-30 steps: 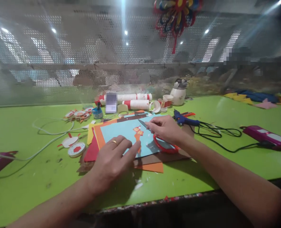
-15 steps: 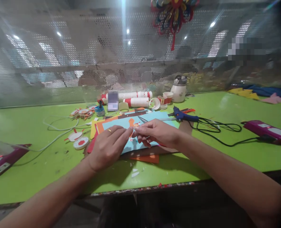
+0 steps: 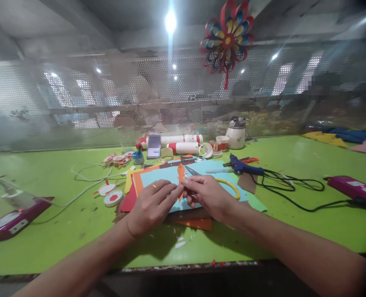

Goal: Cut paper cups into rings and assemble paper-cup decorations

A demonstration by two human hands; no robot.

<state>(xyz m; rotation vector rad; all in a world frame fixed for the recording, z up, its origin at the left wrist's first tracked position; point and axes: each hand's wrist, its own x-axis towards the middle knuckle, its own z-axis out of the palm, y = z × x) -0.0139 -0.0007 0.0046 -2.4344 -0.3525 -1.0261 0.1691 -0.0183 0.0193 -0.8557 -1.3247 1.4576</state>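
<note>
Both hands meet over a stack of coloured foam sheets (image 3: 158,176) with a light blue one on top. My left hand (image 3: 152,204), a ring on one finger, pinches a small orange cut-out (image 3: 180,175) that stands upright between the hands. My right hand (image 3: 206,194) is closed around scissors (image 3: 191,171), whose grey blades point up and left beside the cut-out. A yellow ring (image 3: 230,185) lies on the blue sheet just right of my right hand.
A blue glue gun (image 3: 243,167) with a black cord lies right of the sheets. White and red rolls (image 3: 183,144), cups and a white kettle (image 3: 236,133) stand behind. Round paper pieces (image 3: 113,198) and a white cable lie left. Magenta devices (image 3: 353,187) sit at both sides. Perforated screen behind.
The hands have come together from apart. My left hand lifted off the sheet and took the orange cut-out, which now stands upright. The view tilted upward.
</note>
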